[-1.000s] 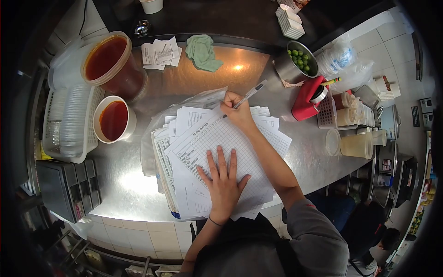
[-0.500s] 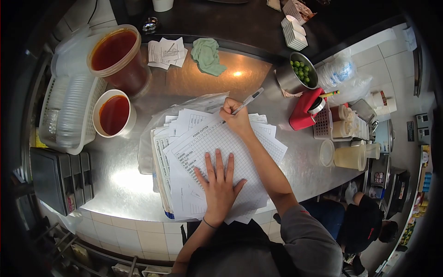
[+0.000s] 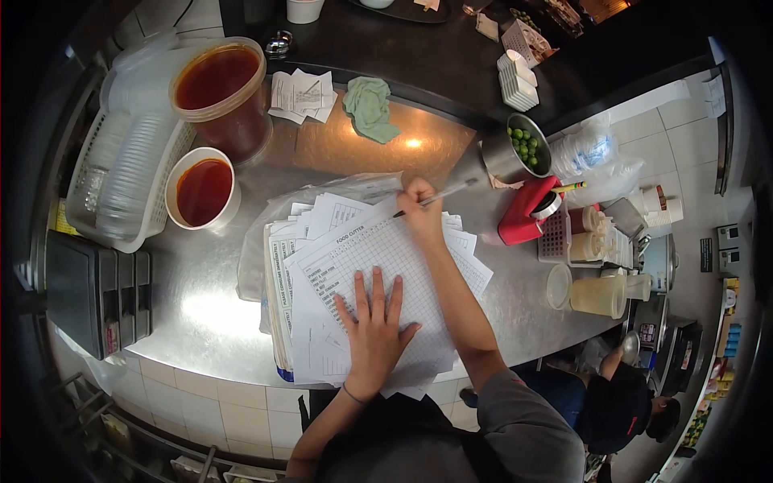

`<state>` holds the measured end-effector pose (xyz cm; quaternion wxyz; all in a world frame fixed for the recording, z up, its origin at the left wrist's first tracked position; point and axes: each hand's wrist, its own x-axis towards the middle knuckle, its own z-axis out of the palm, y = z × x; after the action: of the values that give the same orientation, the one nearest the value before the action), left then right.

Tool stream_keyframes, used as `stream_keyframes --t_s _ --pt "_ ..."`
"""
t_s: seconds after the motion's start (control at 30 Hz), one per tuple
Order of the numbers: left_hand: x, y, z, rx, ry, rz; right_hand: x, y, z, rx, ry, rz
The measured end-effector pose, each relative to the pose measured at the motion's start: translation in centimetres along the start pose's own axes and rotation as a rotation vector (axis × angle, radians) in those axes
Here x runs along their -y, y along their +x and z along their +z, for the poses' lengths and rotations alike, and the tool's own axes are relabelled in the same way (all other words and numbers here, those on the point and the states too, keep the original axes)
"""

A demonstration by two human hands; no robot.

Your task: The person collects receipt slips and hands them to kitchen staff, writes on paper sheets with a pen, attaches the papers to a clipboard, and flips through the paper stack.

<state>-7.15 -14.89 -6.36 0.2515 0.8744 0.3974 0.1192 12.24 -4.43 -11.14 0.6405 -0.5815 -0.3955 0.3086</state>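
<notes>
A printed grid sheet headed "FOOD CUTTER" [image 3: 403, 282] lies on top of a stack of papers [image 3: 282, 322], with clear plastic partly under it. My left hand [image 3: 374, 334] rests flat on the lower part of the sheet, fingers spread. Near the sheet's upper right edge, my right hand [image 3: 420, 211] is closed around a pen [image 3: 447, 191]. The pen's dark tip points down and left, close to the paper; whether it touches cannot be made out.
Left are a tub of red sauce [image 3: 229, 105], a smaller sauce cup [image 3: 203, 193] and a basket of lids [image 3: 133, 185]. A green cloth [image 3: 370, 109] lies behind. Right stand limes in a metal container [image 3: 519, 149] and a red holder [image 3: 523, 211]. A co-worker [image 3: 616, 406] is lower right.
The view has shifted a little, so the counter items appear moved. My right hand still grips the pen, which is now tilted flatter. My left hand remains flat on the sheet. The co-worker's arm now shows a metal bowl.
</notes>
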Motion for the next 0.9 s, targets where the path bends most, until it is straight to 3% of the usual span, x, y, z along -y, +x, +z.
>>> stream_keyframes --t_s 0.07,0.1,0.2,0.3,0.53,0.63,0.9 --pt "0.5 -0.1 -1.2 0.015 -0.072 0.013 2.0 -0.1 -0.8 -0.123 0.348 0.172" --pt "0.9 0.0 -2.2 -0.030 -0.068 -0.001 2.6 -0.1 -2.1 -0.046 0.331 0.222" --pt "3.4 1.0 -4.5 -0.146 -0.033 -0.063 6.0 -1.5 -2.1 -0.097 0.491 0.294" --pt "5.2 2.2 -5.2 -0.199 0.062 -0.103 4.2 -1.2 -3.3 -0.001 0.335 0.336" --pt "0.4 1.6 0.3 -0.042 -0.079 0.345 5.9 -0.6 -0.6 0.185 0.055 0.300" --pt "0.9 0.7 1.7 -0.018 0.007 0.383 7.3 -1.3 0.2 0.215 -0.055 0.229" --pt "3.6 -3.2 -0.5 0.056 0.070 0.321 9.0 -4.1 1.7 0.288 -0.095 0.317"
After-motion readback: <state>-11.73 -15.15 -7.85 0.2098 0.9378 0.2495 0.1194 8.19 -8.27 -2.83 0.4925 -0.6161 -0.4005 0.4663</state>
